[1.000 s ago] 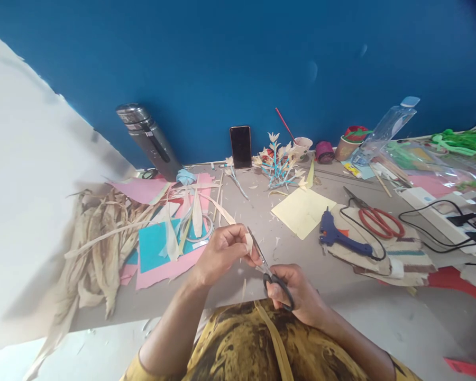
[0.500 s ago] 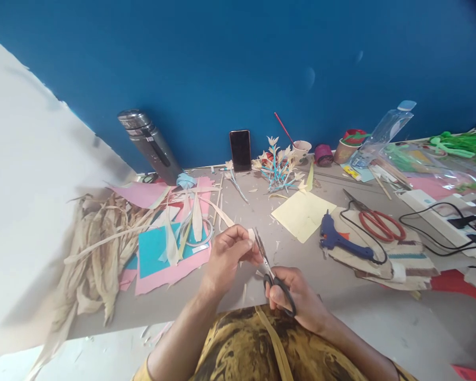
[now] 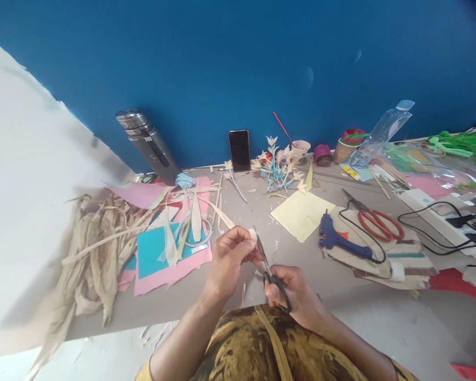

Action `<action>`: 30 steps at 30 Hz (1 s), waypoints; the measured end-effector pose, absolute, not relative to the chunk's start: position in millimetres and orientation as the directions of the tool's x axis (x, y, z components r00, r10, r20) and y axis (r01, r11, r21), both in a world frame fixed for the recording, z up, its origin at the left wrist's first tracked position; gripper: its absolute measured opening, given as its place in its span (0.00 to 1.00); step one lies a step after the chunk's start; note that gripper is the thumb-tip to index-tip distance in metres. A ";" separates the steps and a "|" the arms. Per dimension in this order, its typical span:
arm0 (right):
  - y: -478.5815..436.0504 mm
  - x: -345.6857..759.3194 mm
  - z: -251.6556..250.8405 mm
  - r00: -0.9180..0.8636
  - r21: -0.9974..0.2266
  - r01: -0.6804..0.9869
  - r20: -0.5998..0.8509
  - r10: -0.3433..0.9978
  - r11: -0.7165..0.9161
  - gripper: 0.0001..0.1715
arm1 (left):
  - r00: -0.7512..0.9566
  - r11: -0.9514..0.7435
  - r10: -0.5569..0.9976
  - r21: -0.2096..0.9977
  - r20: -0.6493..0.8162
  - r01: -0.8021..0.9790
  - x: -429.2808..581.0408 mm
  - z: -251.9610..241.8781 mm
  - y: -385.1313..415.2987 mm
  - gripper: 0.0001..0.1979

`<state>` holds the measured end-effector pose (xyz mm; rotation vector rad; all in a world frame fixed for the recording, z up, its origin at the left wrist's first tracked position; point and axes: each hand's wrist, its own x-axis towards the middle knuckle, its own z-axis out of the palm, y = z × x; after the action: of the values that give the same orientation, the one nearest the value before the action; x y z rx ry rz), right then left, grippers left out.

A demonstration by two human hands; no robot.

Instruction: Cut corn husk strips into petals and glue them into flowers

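Scissors (image 3: 268, 269) are sitting close beside a pale piece (image 3: 253, 235), lower centre of frame.
The left hand (image 3: 232, 254) is pinching the piece, right hand (image 3: 289, 288) curling fingers round the handles (image 3: 283, 292); a slipping pinch could be exposing skin to the blades (image 3: 262, 253).

The right grip (image 3: 294, 292) holds black-handled scissors (image 3: 267, 267)

A single view, worn on the person's head, looks forward and down – the patterned shirt (image 3: 246, 344) fills the near edge, and the left hand (image 3: 230, 254) and right hand (image 3: 291, 291) come close below the lens, near the middle. The reach is wide: it takes in the table (image 3: 256, 211), a pale wall (image 3: 24, 185) at left, a power strip (image 3: 430, 214) at right and – facing the camera – the far blue wall (image 3: 222, 63).
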<state>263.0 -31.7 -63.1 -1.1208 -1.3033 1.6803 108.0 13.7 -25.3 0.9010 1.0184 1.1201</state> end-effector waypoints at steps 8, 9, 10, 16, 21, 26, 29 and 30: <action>-33.3 265.0 -67.6 -0.382 -0.958 -0.080 -0.224 0.897 -0.274 0.35 | 0.172 0.217 0.969 0.945 -0.177 -0.247 101.9 -23.9 18.0 0.05; -33.7 266.3 -67.9 -0.408 -0.956 -0.090 -0.219 0.886 -0.278 0.35 | 0.188 0.221 0.966 0.946 -0.179 -0.236 100.2 -23.4 18.8 0.05; -34.1 267.5 -68.1 -0.436 -0.954 -0.102 -0.212 0.875 -0.282 0.36 | 0.205 0.226 0.962 0.949 -0.182 -0.221 98.5 -22.7 19.6 0.04; -35.4 270.4 -69.6 -0.467 -0.946 -0.135 -0.201 0.861 -0.294 0.38 | 0.282 0.245 0.939 0.959 -0.197 -0.144 90.9 -17.2 22.2 0.04; -36.3 269.7 -69.9 -0.463 -0.947 -0.128 -0.205 0.862 -0.294 0.38 | 0.340 0.225 0.925 0.965 -0.169 -0.132 85.8 -17.9 24.8 0.04; -36.4 268.5 -70.3 -0.451 -0.949 -0.081 -0.238 0.860 -0.305 0.34 | 0.372 0.210 0.916 0.971 -0.152 -0.118 82.4 -17.5 26.5 0.04; -36.0 266.9 -70.9 -0.438 -0.950 -0.064 -0.249 0.864 -0.306 0.33 | 0.393 0.222 0.905 0.969 -0.164 -0.105 79.7 -17.1 26.6 0.04; -36.0 266.6 -71.3 -0.437 -0.948 -0.064 -0.254 0.863 -0.311 0.33 | 0.399 0.226 0.901 0.969 -0.170 -0.099 78.3 -17.2 26.5 0.04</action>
<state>266.6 -36.0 -71.3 -1.0792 -1.2629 1.8187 78.3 26.5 -17.2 1.1228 0.9064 0.8381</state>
